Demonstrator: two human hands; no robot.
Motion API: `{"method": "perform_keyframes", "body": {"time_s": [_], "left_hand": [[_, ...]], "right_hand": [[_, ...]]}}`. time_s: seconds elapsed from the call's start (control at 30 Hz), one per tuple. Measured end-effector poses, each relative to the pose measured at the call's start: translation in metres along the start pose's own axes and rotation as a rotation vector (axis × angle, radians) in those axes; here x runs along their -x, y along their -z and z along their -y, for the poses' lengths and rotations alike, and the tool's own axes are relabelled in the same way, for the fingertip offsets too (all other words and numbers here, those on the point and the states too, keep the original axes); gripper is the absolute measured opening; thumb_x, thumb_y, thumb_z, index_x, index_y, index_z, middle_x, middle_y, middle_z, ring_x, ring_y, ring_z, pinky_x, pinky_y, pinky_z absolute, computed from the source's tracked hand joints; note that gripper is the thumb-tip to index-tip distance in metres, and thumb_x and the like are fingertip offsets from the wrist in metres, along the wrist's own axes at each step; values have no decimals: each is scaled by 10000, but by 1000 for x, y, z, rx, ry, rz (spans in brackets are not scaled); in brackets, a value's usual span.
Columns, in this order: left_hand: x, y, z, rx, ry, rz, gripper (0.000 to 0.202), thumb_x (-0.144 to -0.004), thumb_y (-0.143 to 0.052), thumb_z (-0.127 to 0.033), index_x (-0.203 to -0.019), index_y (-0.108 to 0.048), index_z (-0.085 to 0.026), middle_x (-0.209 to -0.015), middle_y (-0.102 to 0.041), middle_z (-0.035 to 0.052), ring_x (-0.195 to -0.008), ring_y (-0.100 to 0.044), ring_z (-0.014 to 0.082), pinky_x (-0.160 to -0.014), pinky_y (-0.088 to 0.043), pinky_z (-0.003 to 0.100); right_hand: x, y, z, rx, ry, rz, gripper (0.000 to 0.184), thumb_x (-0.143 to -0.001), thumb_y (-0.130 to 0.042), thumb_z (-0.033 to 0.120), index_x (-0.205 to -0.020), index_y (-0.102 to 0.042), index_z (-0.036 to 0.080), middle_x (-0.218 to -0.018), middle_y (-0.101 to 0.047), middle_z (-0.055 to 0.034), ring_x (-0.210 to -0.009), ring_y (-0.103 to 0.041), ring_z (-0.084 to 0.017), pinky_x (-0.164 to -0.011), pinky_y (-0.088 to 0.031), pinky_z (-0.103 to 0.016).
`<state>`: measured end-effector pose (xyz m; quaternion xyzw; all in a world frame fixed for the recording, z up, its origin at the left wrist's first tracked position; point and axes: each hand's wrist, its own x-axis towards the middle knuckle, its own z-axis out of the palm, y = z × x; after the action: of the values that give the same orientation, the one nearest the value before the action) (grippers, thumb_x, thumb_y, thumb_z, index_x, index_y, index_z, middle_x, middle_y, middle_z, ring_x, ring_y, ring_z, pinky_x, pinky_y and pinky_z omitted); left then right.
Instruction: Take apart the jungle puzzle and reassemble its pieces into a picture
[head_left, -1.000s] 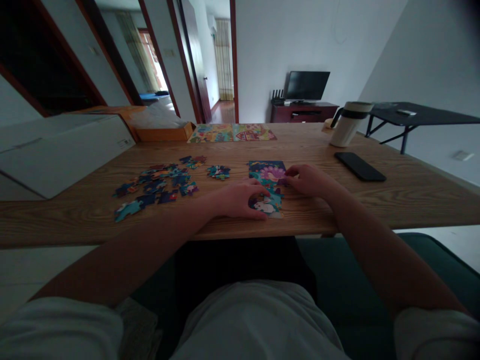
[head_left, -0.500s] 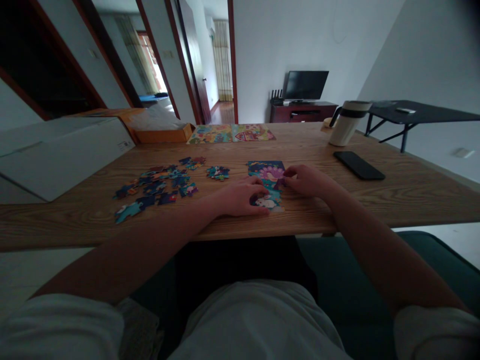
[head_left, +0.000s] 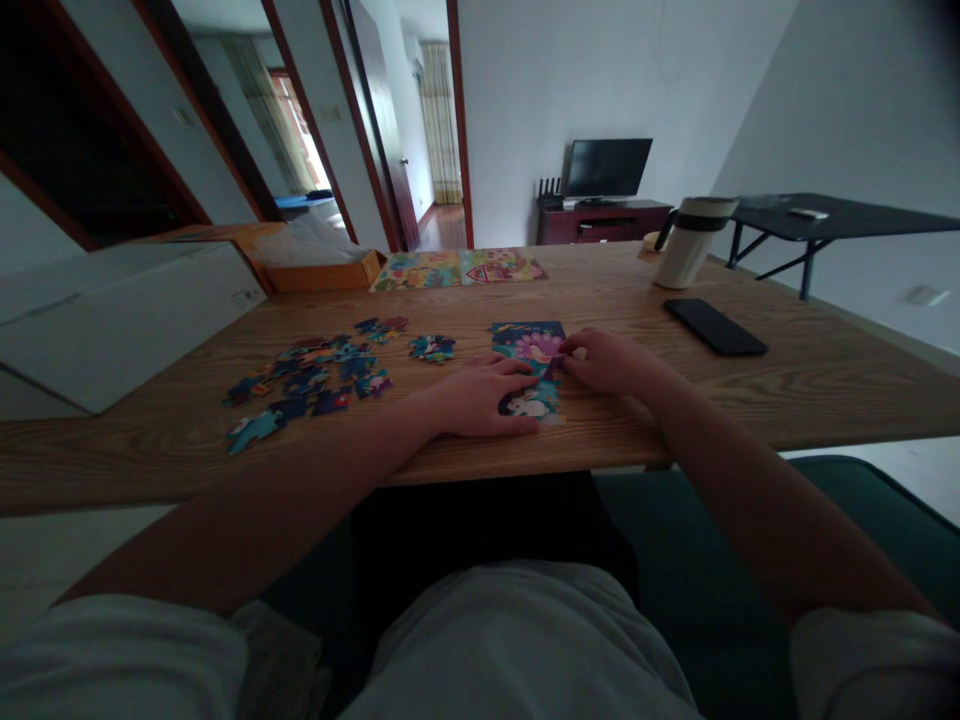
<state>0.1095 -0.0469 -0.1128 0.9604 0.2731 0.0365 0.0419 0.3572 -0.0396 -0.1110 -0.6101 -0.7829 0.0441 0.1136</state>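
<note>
On the wooden table in front of me lies a partly joined jigsaw puzzle (head_left: 527, 340), with a pink, frilled shape near its top and a white rabbit low down. My left hand (head_left: 487, 397) rests along its left edge, thumb and fingers spread apart on the picture and the wood. Over the right edge, my right hand (head_left: 596, 362) pinches a dark purple puzzle piece (head_left: 553, 367) between thumb and fingers. That piece sits tilted against the puzzle. Loose puzzle pieces (head_left: 306, 380) lie in a heap on the left, and a small cluster of pieces (head_left: 432, 347) sits nearer the puzzle.
A colourful picture sheet (head_left: 459, 268) lies at the table's back. On the right are a black phone (head_left: 715, 327) and a pale mug (head_left: 688, 250). A white box (head_left: 127, 310) and an orange box (head_left: 322, 275) stand at the left.
My right hand has shifted slightly left, and the purple piece has been tilted up over the puzzle. The left fingers have straightened a little across the puzzle.
</note>
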Motion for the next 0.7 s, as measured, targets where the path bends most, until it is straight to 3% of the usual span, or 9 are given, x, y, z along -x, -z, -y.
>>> {"method": "perform_keyframes", "body": {"time_s": [0.13,0.23,0.37,0.57,0.7], "left_hand": [[-4,1,2,5,14,47,829,-904,-516,-711,-1571,-406,-230,-1635,-387,97,-1472,-343,362,-1184,-253,481],[-6,4,2,4,33,81,850,-893,-521,-719,-1575,-400,-226,-1623,-409,89,-1471,-345,373,-1183,-256,489],[-6,5,1,-17,50,104,827,-906,-511,-696,-1585,-377,-244,-1638,-382,83,-1494,-311,383,-1198,-225,508],[-10,-4,1,-45,45,94,785,-927,-510,-637,-1600,-345,-268,-1662,-329,81,-1505,-323,348,-1215,-215,486],[-13,15,10,7,39,131,688,-956,-478,-602,-1554,-434,-264,-1620,-411,95,-1473,-393,318,-1194,-273,457]], "right_hand": [[0,-1,1,-2,81,4,298,-908,-579,297,-1128,-771,240,-1134,-752,-107,-1023,-697,-287,-905,-505,-361],[0,-2,1,-27,38,-23,331,-912,-582,297,-1188,-746,214,-1163,-744,-118,-1036,-697,-275,-924,-504,-352],[-1,-1,1,-190,-31,-54,339,-930,-583,299,-1230,-704,199,-1130,-759,-108,-1009,-711,-249,-910,-519,-341],[-7,-4,-1,-461,-21,-71,321,-932,-535,210,-1222,-671,187,-1266,-719,-99,-1076,-700,-204,-941,-523,-308],[-6,-3,-4,-438,-56,-48,369,-920,-524,207,-1266,-651,198,-1217,-739,-96,-1036,-710,-224,-909,-532,-329]]}}
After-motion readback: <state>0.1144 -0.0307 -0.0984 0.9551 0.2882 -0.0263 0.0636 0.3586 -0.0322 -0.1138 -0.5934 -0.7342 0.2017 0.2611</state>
